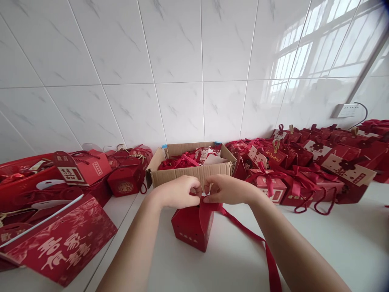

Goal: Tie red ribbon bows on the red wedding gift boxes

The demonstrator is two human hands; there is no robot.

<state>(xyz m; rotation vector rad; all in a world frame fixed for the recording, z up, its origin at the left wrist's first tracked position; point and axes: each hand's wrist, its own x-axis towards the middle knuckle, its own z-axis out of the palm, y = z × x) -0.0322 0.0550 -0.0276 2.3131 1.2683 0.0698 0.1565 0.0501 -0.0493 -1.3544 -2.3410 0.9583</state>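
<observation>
Station check: grip and position

At far left, a red plastic basket [18, 162] with mixed contents stands by the wall. In front of it lies a flat-sided red paper bag with pale lettering [67, 243], tilted. Next to the basket sits a red carrying box with a white printed panel and a cord handle [88, 167].

Toward the centre, an open brown cardboard carton [165, 175] holds red and white items. In front of it, on the white desk [240, 267], stands the small red gable-topped paper box [191, 229], upright. Its longer side appears to run obliquely, from rear left to near right.

The left hand [180, 192] and the right hand [225, 189] meet above this box. Both sets of fingers are pinched on a long dark-red satin-like ribbon [270, 259] at the top fold; the left fingertips are partly hidden.

Governing relation: the box lies directly below the fingers, with neither hand clearly nearer to its top. The ribbon's loose length trails rightward, then toward the wearer, beside the right forearm; the right hand is nearer to it.

At right, closely packed red gift boxes with bows and loops [270, 184] line the wall.
</observation>
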